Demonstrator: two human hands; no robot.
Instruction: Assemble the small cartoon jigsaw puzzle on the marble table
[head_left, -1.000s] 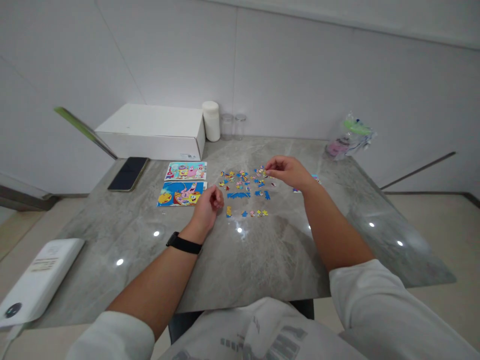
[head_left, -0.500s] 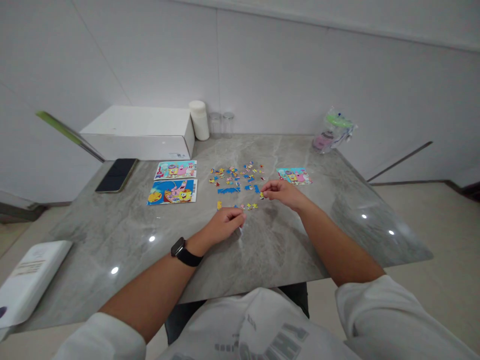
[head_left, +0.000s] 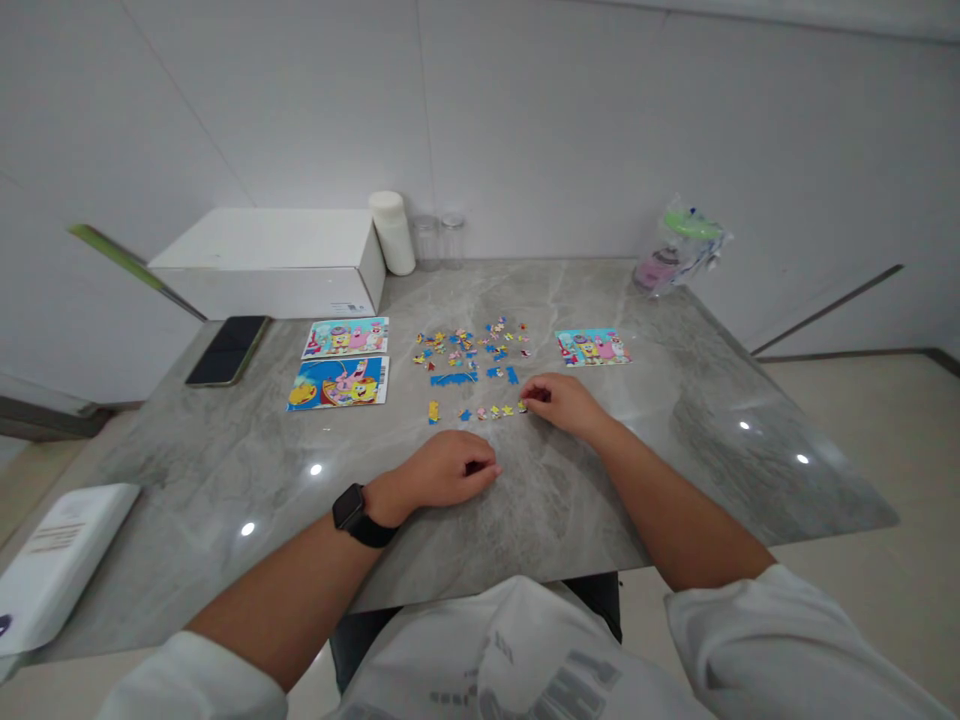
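Head view: a yellow piece point(head_left: 522, 408) is lying at the right end of a short row point(head_left: 495, 412), midway between the table's point(head_left: 555, 520) front and back edges, and the right hand's point(head_left: 562, 404) thumb and forefinger are pinching it. Toward the front edge, the left hand point(head_left: 448, 468) is resting with fingers curled, whether meeting the thumb I cannot tell. Loose pieces point(head_left: 439, 340) are lying behind the row, two cards point(head_left: 337, 384) are lying farther left, and a phone point(head_left: 229, 350) is lying near the back left corner.

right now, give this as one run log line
right hand: at yellow puzzle piece | left hand: loosely curled | scattered pieces: beyond blue strip
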